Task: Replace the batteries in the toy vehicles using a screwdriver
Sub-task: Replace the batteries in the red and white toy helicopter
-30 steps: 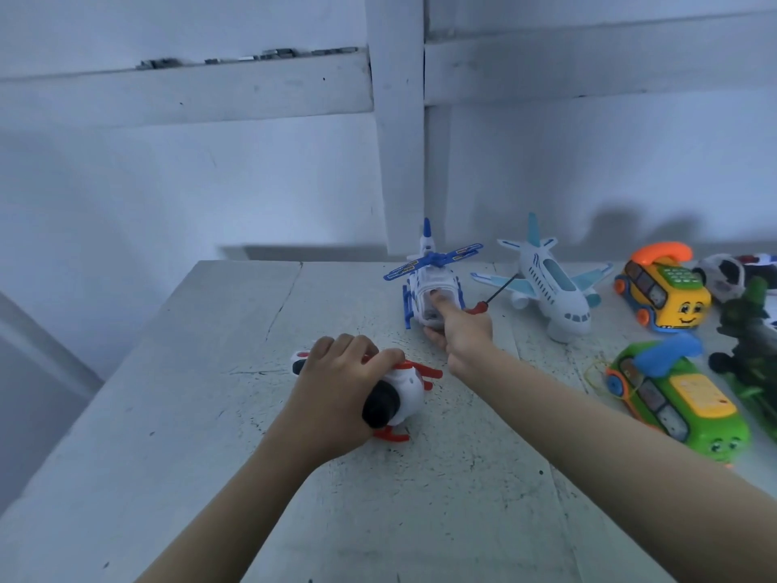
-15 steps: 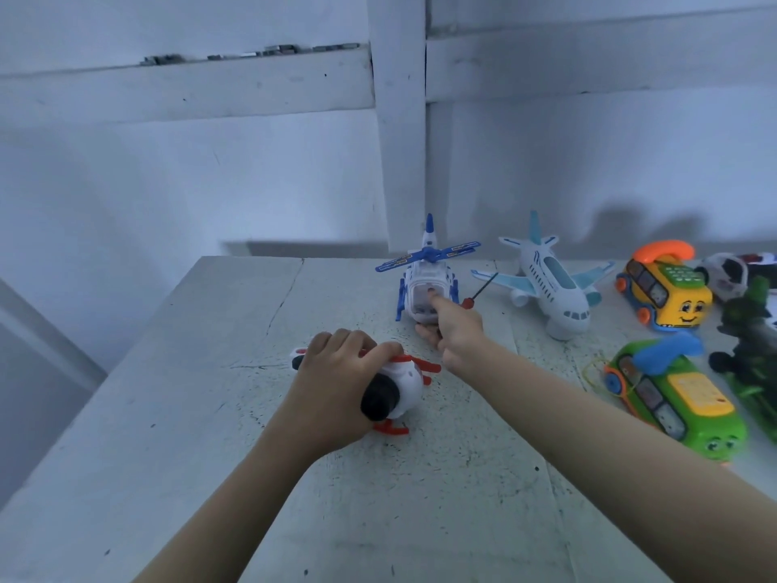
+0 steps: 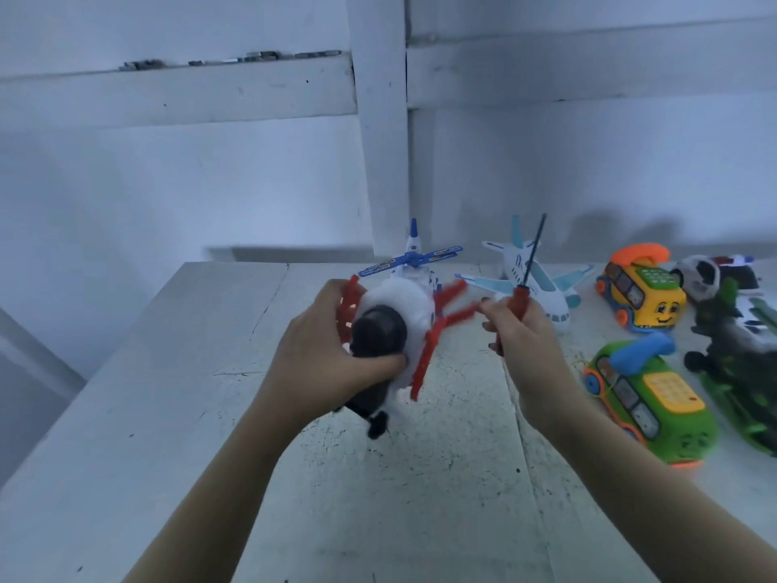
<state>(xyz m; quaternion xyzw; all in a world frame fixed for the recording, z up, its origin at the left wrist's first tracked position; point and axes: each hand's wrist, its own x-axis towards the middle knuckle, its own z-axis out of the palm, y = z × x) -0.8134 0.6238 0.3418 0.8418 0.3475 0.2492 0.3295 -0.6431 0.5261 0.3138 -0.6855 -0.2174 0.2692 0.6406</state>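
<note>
Red-and-white toy helicopter (image 3: 403, 313): blurred, gripped in the left hand (image 3: 319, 363) with the fingers curled round its body, above the table (image 3: 168, 414). One red rotor blade reaches just beside the right hand (image 3: 525, 342).
Screwdriver (image 3: 527, 271): red handle clasped in the right hand, shaft pointing up.
Blue-and-white helicopter (image 3: 414, 267): beyond the left hand.
White airplane (image 3: 542, 288): beyond the right hand.
Yellow bus (image 3: 643, 296), green car (image 3: 647, 397): right of the right hand.
</note>
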